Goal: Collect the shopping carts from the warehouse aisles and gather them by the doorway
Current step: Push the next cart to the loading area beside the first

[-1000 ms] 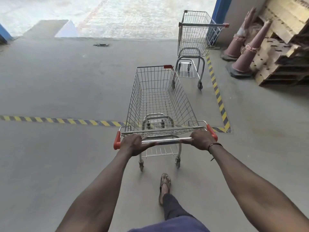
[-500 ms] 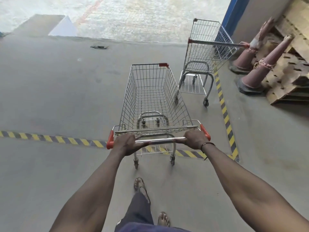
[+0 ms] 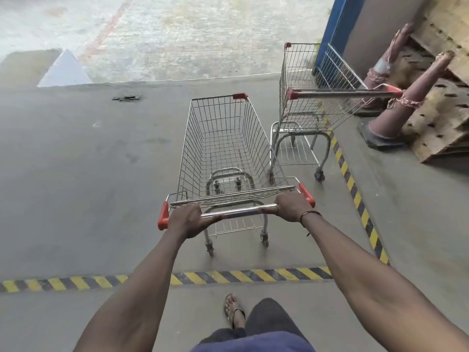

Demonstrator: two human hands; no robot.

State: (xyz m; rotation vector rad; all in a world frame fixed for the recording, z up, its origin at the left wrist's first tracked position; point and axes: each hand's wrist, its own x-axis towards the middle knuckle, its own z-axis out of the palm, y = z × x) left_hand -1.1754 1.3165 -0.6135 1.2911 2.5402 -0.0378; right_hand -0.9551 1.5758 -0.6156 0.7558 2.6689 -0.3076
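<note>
An empty wire shopping cart [image 3: 223, 138] with red handle ends stands straight in front of me on the grey floor. My left hand [image 3: 189, 219] grips the left part of its chrome handle bar [image 3: 238, 212], and my right hand [image 3: 290, 205] grips the right part. A second empty cart [image 3: 312, 97] is parked just ahead to the right, beside the blue door post [image 3: 332, 29]. Its handle points right, and its frame nearly touches my cart's right side. The wide doorway opens ahead onto bright paving [image 3: 177, 34].
Yellow-black floor tape [image 3: 228, 275] runs across behind the cart and up the right side [image 3: 355, 196]. Two leaning traffic cones [image 3: 406, 102] and stacked wooden pallets [image 3: 441, 118] stand at the right wall. A small dark drain cover [image 3: 127, 98] lies ahead left.
I have pushed the cart forward over the striped tape line, which now lies behind its wheels. The parked cart and doorway have come closer.
</note>
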